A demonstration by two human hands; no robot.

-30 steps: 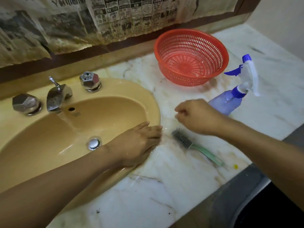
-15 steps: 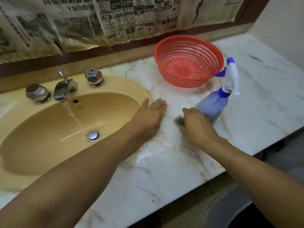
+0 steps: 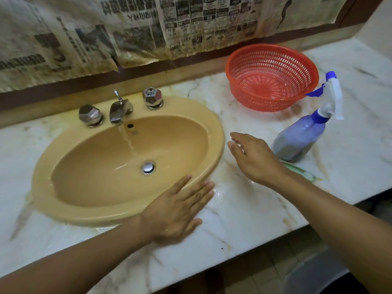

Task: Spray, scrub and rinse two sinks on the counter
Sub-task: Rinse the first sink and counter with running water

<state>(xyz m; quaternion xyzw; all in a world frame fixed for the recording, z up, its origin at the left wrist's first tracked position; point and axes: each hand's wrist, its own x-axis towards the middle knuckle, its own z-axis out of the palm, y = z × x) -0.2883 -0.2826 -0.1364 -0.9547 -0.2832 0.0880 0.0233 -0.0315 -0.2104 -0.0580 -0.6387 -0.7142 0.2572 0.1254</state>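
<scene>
Left hand [image 3: 180,211] lies flat on the sink [image 3: 95,215] rim; tap [image 3: 119,110] runs.

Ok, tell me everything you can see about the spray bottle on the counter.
The spray bottle stands on the marble counter, in front of the red basket and just right of the right hand; whether they touch is unclear. Its body looks like translucent bluish plastic, with a blue collar, a white spray head, a blue trigger and a blue nozzle tip. A green brush handle lies by its base.
</scene>
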